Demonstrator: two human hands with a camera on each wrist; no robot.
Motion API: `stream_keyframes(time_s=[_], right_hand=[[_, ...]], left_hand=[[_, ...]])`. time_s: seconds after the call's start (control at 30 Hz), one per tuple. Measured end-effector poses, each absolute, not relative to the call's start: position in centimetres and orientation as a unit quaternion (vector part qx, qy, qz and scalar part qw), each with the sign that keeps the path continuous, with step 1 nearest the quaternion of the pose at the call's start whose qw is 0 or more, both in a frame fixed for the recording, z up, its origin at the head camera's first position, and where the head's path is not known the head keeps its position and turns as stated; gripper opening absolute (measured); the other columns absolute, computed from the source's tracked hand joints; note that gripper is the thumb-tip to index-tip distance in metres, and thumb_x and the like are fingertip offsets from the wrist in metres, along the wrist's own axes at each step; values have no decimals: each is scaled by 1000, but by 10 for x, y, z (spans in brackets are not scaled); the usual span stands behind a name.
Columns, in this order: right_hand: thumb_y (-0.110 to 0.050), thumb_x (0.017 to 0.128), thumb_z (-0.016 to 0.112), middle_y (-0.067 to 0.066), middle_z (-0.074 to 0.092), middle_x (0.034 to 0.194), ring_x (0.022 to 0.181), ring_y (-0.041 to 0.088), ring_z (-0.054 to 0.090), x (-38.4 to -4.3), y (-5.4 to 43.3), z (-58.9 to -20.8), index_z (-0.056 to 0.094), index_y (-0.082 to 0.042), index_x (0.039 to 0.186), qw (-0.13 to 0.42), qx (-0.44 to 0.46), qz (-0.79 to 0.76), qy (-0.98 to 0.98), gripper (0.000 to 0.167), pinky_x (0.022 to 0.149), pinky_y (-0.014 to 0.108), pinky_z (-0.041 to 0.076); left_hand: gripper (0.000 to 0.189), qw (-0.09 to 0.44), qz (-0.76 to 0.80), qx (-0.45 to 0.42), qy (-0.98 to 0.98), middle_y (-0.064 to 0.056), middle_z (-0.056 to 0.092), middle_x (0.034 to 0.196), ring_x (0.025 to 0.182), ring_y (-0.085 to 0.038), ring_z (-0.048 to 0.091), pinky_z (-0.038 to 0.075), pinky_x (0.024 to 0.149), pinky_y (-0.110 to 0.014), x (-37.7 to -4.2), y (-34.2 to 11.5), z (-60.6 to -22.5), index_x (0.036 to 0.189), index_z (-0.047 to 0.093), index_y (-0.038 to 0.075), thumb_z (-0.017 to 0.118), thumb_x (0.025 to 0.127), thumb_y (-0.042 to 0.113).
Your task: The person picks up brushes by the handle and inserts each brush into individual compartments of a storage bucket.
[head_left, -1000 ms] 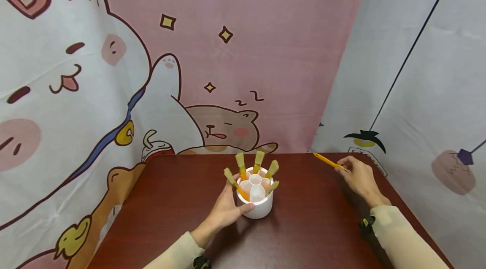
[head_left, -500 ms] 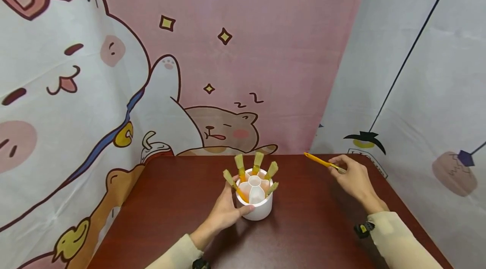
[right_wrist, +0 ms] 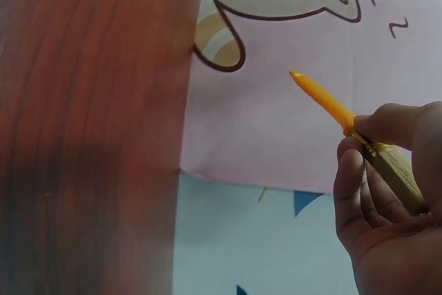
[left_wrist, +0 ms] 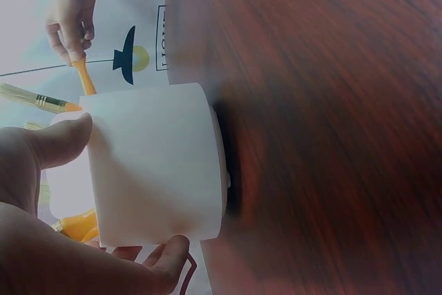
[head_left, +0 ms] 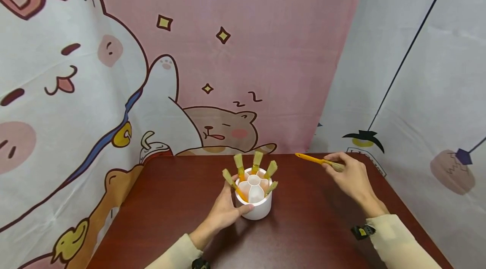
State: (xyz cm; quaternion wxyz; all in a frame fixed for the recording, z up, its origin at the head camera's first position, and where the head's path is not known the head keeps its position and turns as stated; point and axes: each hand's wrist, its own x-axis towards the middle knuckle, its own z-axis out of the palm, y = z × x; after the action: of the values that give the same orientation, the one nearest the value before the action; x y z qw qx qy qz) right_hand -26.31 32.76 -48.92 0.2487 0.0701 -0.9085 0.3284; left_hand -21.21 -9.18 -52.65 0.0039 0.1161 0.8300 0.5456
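Note:
A white round holder (head_left: 255,211) with petal-shaped compartments stands on the table, and several brushes (head_left: 257,159) lean in it, bristles up. My left hand (head_left: 222,211) grips its left side, thumb at the front rim; the left wrist view shows the fingers curled round the white wall (left_wrist: 155,164). The front compartment (head_left: 256,194) holds no brush. Right of the holder, above the table, my right hand (head_left: 351,178) pinches a paintbrush (head_left: 309,158) near its ferrule. Its yellow handle (right_wrist: 323,98) points away from the palm, and its bristles (right_wrist: 400,181) lie toward the palm.
The dark red wooden table (head_left: 182,184) reaches back to a pink cartoon-printed curtain (head_left: 284,71). A pale curtain (head_left: 417,92) hangs along the right edge. A small dark device (head_left: 362,232) is strapped on the right wrist.
My right hand has shifted slightly left with the paintbrush, whose handle now lies flatter and whose bristles show more. The left hand and the holder stay in place.

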Motion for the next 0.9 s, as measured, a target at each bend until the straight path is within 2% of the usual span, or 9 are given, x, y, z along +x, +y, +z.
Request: stream_keyframes(time_s=[0.2, 0.27, 0.9], right_hand=[[-25, 101, 95, 10, 89, 114, 91, -3, 75, -256, 319, -479, 86, -20, 119, 251, 77, 337, -904, 21, 76, 3, 52], [-24, 101, 95, 9, 89, 113, 89, -10, 71, -254, 316, -476, 86, -20, 118, 251, 80, 341, -902, 20, 75, 3, 53], [-15, 95, 99, 2, 88, 106, 84, -13, 71, -233, 293, -445, 88, -26, 114, 301, 125, 377, -867, 24, 74, 6, 55]], left_hand=[[107, 10, 551, 111, 827, -27, 60, 170, 159, -48, 59, 40, 136, -71, -212, -92, -526, 173, 38, 6, 102, 88, 16], [107, 9, 549, 114, 828, -28, 59, 170, 159, -49, 59, 40, 135, -72, -212, -92, -526, 173, 38, 6, 102, 88, 16], [108, 6, 551, 122, 825, -29, 59, 170, 158, -51, 59, 40, 135, -73, -211, -92, -524, 173, 37, 4, 101, 88, 15]])
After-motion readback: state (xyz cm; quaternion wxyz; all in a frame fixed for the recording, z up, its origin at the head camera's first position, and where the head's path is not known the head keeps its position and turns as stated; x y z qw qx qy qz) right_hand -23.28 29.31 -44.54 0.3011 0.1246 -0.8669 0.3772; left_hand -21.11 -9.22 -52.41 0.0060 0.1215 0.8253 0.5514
